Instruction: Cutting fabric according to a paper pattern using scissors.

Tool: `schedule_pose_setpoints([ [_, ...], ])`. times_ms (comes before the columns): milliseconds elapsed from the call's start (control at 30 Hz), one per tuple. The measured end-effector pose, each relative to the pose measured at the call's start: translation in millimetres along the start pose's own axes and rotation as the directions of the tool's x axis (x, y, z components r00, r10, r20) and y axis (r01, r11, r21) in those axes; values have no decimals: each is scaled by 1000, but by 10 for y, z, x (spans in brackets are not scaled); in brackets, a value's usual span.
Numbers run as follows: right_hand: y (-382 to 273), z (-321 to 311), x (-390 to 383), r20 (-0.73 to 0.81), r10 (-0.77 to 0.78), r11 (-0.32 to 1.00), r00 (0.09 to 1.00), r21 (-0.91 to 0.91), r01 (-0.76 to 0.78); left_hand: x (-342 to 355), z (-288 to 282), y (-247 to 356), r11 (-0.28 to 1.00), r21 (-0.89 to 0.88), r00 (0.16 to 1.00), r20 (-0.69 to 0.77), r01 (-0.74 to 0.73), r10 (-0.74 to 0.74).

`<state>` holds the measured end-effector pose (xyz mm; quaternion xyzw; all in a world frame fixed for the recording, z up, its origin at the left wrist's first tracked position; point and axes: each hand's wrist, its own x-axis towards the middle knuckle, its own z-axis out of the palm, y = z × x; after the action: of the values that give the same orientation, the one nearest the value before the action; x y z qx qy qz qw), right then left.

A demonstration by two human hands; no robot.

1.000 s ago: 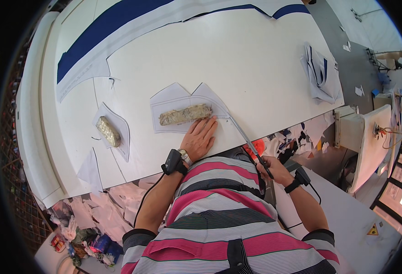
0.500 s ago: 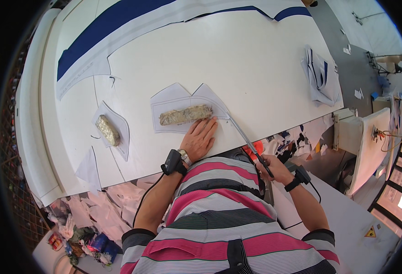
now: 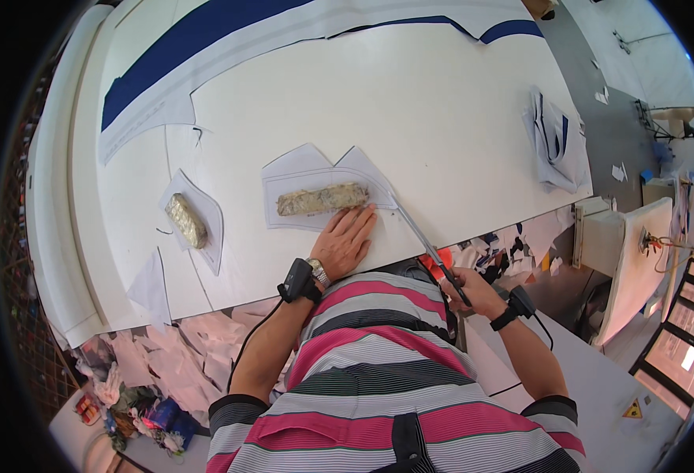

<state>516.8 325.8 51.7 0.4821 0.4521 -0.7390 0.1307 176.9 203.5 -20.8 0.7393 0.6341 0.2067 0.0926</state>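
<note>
My left hand [image 3: 345,240] lies flat, fingers spread, on white fabric on the cutting table [image 3: 442,102], just below a long stone-like weight [image 3: 321,199] that rests on a white paper pattern piece [image 3: 315,177]. My right hand [image 3: 465,288] grips the red handles of long scissors [image 3: 422,240], whose blades reach up toward the pattern's right edge. A black band sits on each wrist.
A second weight [image 3: 186,221] holds a smaller pattern piece at the left. Blue and white cloth [image 3: 205,31] lies along the far side. Folded fabric [image 3: 552,142] sits at the right edge. Scraps litter the floor [image 3: 158,370] below the table.
</note>
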Motion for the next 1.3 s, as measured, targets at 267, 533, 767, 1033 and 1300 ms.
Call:
schedule_pose_setpoints([
  [267, -27, -70, 96, -2, 12, 999, 1000, -49, -12, -7, 7, 2, 999, -31, 1000, -20, 9, -10],
  [533, -293, -51, 67, 10, -46, 988, 999, -148, 47, -11, -5, 11, 999, -36, 999, -28, 19, -20],
  [767, -333, -116, 148, 25, -44, 985, 999, -168, 48, 0, -30, 18, 999, -44, 1000, -15, 26, -27],
  [1033, -475, -131, 161, 59, -17, 990, 998, -141, 25, -2, -36, 21, 998, -44, 999, -1, 34, -34],
  [1300, -584, -232, 221, 110, 7, 986, 994, -167, 11, -1, -57, 28, 998, -51, 999, 11, 42, -42],
])
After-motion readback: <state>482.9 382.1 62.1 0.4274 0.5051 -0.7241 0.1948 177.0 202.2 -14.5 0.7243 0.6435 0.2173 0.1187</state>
